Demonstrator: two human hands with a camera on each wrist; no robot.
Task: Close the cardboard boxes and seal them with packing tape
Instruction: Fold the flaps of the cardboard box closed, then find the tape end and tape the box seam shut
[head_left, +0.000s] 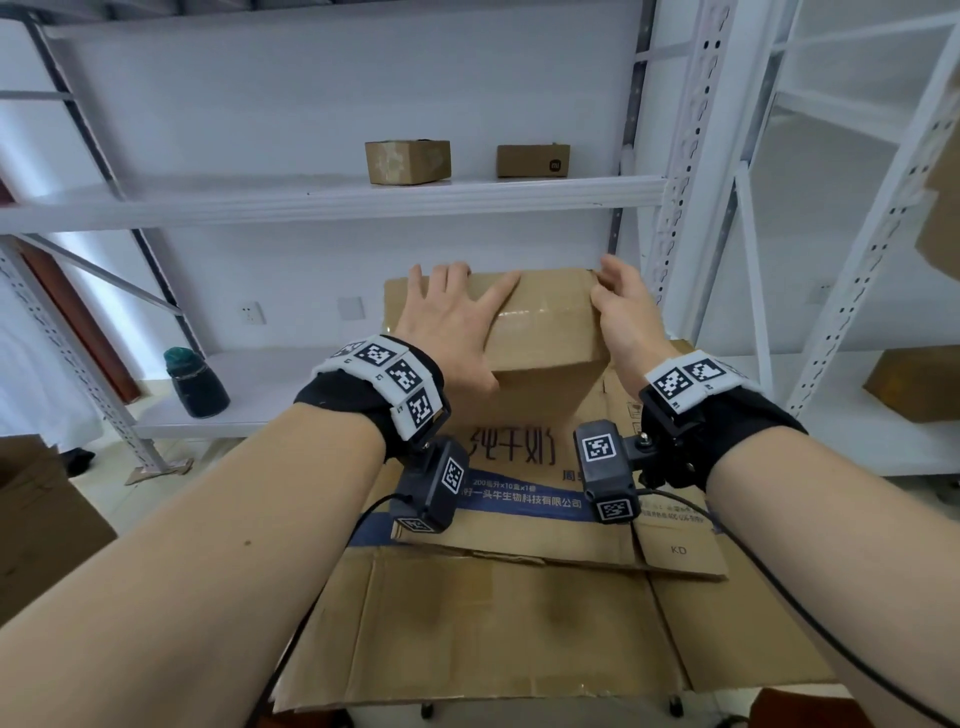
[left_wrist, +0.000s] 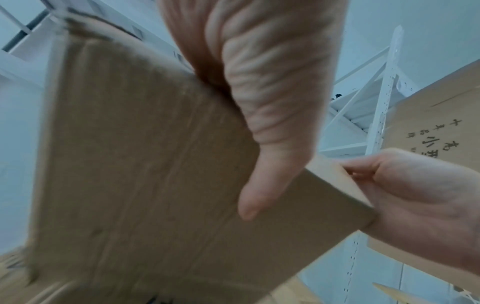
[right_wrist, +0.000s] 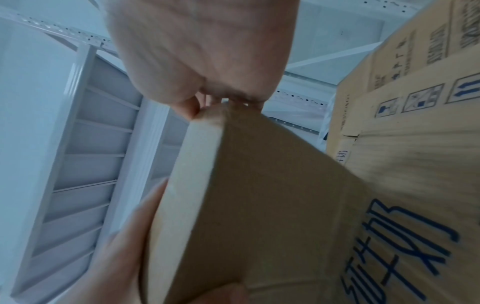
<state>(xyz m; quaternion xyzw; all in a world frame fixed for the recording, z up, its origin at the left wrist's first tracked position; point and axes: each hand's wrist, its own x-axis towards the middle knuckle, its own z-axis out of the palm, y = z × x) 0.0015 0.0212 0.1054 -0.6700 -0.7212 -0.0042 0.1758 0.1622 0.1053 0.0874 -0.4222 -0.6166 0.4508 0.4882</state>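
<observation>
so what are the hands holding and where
A cardboard box: left hand pressed flat on its top, right hand gripping its right end at the corner.

Both forearms reached forward. The left hand (head_left: 457, 332) lay flat with its fingers spread; the right hand (head_left: 621, 306) had its fingers curled in a grip.

A brown cardboard box (head_left: 545, 332) with blue printed lettering stands open, its far flap (head_left: 540, 291) raised upright.
</observation>
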